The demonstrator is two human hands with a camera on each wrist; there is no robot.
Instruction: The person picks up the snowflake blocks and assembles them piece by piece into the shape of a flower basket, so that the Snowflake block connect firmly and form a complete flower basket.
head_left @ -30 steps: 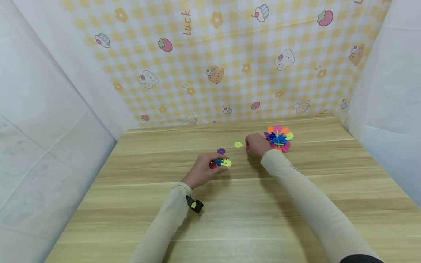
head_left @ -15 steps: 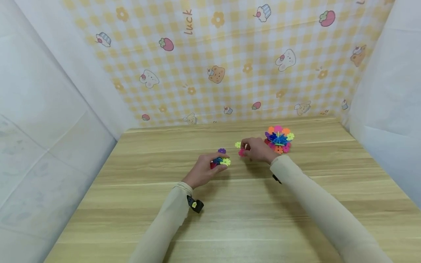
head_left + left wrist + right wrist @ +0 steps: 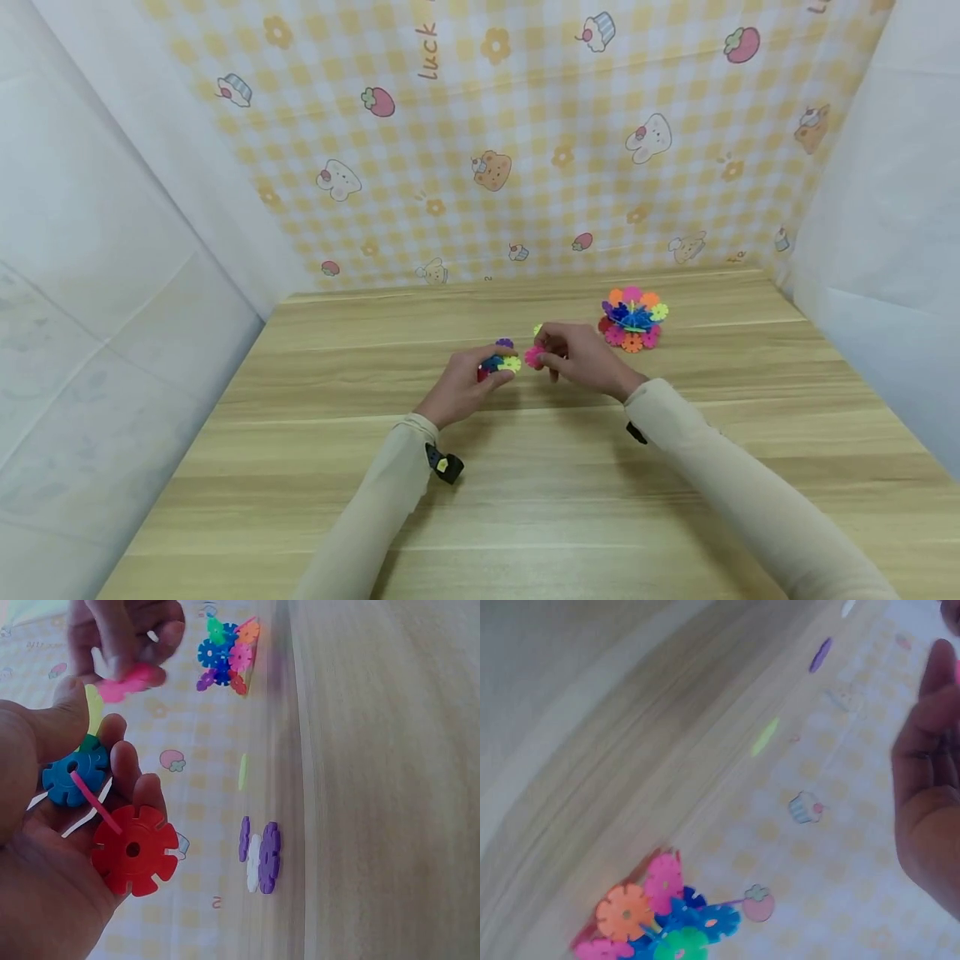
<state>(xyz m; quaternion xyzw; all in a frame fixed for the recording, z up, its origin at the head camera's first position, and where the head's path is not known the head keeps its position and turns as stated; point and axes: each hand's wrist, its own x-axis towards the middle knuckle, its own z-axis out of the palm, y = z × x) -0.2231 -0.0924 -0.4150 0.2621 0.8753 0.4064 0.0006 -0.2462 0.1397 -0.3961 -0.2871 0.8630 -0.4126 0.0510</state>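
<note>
In the head view my left hand [image 3: 459, 389] grips a small cluster of slotted snowflake discs. The left wrist view shows its red disc [image 3: 135, 851], a blue disc [image 3: 75, 777] and a pink one seen edge-on between them. Green and yellow discs sit near the thumb. Just to the right, my right hand [image 3: 591, 360] pinches a single pink snowflake disc [image 3: 533, 357] between thumb and finger, apart from the cluster. At the right wrist camera's edge, the right hand [image 3: 930, 765] is partly cut off.
A multicoloured build of joined discs [image 3: 632, 321] stands at the back right of the wooden table [image 3: 525, 508]. Loose on the table lie a yellow-green disc [image 3: 242, 772], purple discs [image 3: 270, 859] and a white disc [image 3: 253, 864]. A patterned cloth [image 3: 420, 150] hangs behind.
My right hand has come left from beside the multicoloured build, bringing the pink disc close to the left hand's cluster. The left hand has hardly moved.
</note>
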